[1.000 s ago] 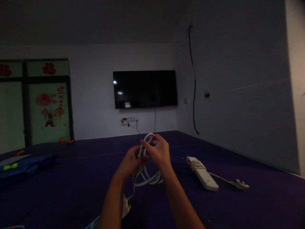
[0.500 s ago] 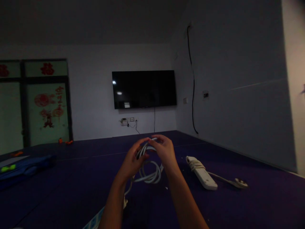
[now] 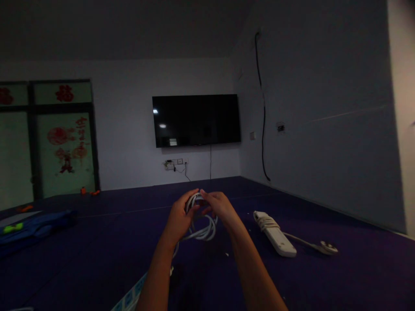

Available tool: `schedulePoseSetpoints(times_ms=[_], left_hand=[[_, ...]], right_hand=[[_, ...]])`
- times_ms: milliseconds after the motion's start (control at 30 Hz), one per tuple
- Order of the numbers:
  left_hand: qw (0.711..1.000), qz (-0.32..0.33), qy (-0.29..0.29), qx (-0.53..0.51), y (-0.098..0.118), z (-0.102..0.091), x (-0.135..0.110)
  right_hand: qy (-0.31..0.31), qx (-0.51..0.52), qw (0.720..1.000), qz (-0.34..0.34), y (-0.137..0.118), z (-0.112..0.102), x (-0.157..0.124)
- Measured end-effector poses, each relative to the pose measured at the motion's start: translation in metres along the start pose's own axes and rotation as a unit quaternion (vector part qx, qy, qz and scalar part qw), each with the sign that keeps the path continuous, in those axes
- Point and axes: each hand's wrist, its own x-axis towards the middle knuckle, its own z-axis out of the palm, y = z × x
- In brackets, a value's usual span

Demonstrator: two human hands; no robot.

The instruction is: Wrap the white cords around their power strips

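Note:
Loops of a white power cord [image 3: 205, 234] hang from both my hands above the purple floor mat. My left hand [image 3: 179, 219] is closed around the bundled loops. With thumb and fingers, my right hand [image 3: 221, 206] grips the same cord at the top right of the coil. From the coil the cord runs down toward a power strip [image 3: 131, 296] with blue socket faces, partly hidden behind my left forearm. To the right lies a second white power strip [image 3: 278, 238], its own cord wound around one end and its plug [image 3: 327, 247] stretched out beside it.
The purple mat [image 3: 106, 250] spreads to the walls. Dark blue cloth [image 3: 42, 226] with a bright green item [image 3: 13, 228] lies at left. Small orange objects [image 3: 89, 191] sit near the door. A television [image 3: 196, 121] hangs on the far wall.
My right hand has moved a little left and down, closer to my left hand. The hanging loops have shifted slightly left and up.

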Motion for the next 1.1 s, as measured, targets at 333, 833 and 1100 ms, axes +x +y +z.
schedulePoseSetpoints(times_ms=[333, 833, 1100], left_hand=[[0.996, 0.032, 0.024, 0.086, -0.012, -0.003, 0.003], [0.997, -0.013, 0.056, 0.054, -0.009, -0.003, 0.004], [0.992, -0.079, 0.092, -0.041, -0.015, -0.013, 0.003]], right_hand=[[-0.064, -0.009, 0.996, -0.059, 0.01, 0.01, 0.008], [-0.067, 0.098, 0.986, -0.118, 0.012, 0.016, 0.007], [-0.066, 0.083, 0.976, -0.19, 0.006, 0.007, 0.003]])
